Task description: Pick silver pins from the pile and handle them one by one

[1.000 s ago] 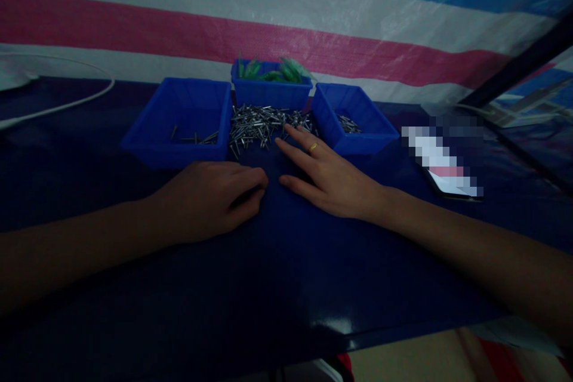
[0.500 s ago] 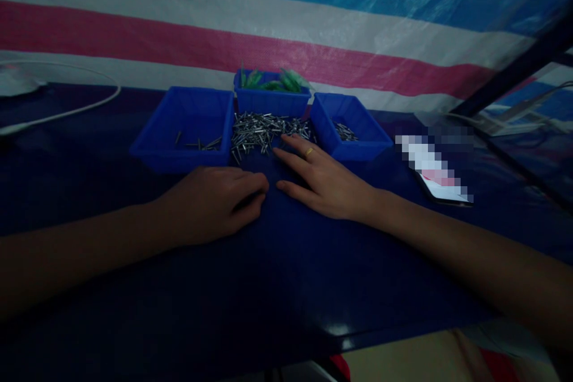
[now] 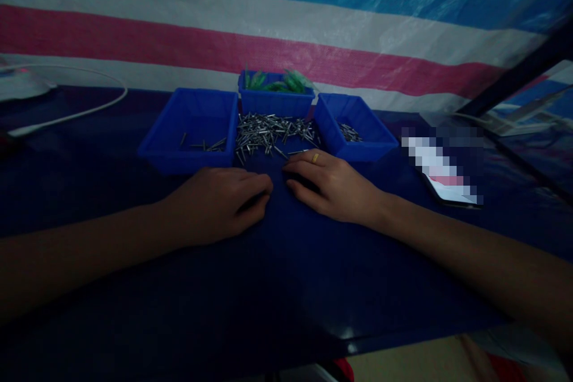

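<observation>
A loose pile of small silvery metal pins, which look like blind rivets (image 3: 264, 132), lies on the dark blue table (image 3: 286, 286). My right hand (image 3: 333, 185), with a ring on one finger, rests just in front of the pile. Its fingers are bent toward the tabletop, thumb a little apart, and a couple of pins lie by the fingertips. To the left, my left hand (image 3: 224, 203) lies curled on the table, thumb and forefinger brought together. Anything inside it is hidden. A left blue bin (image 3: 163, 161) holds a few pins; a right blue bin (image 3: 369, 150) holds a small heap.
Behind the pile stands another blue bin (image 3: 275, 101) with green items in clear wrapping. A phone (image 3: 447, 185) with a blurred-out screen lies at the right. On the left runs a white cable (image 3: 71, 116). A striped plastic sheet (image 3: 224, 18) hangs behind the table.
My right hand has drawn back from the pile, its outstretched fingers now bent, and a couple of pins lie nearer its fingertips. My left hand keeps its pose. The view has shifted slightly.
</observation>
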Demonstrator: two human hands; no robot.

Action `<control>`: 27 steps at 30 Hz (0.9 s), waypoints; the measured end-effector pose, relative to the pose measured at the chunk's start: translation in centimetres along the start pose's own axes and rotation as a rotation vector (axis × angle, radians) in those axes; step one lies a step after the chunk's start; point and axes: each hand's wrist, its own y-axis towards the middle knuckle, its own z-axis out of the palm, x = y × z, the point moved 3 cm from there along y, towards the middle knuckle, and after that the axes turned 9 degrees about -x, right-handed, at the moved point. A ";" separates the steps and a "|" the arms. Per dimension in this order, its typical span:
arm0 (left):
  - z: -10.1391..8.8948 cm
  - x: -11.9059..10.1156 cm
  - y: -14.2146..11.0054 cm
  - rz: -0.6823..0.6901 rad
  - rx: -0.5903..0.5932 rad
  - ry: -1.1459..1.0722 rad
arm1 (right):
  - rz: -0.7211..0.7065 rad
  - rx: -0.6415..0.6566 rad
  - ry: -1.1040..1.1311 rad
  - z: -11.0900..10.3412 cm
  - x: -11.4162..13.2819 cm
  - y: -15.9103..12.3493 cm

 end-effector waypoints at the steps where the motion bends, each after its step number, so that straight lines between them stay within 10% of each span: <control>1: 0.0 0.0 0.0 0.003 -0.002 0.000 | -0.011 -0.007 -0.005 -0.1 0.1 0.0; 27: -0.2 -0.1 0.1 -0.014 0.018 0.005 | -0.422 -0.021 0.011 -0.7 1.4 -0.1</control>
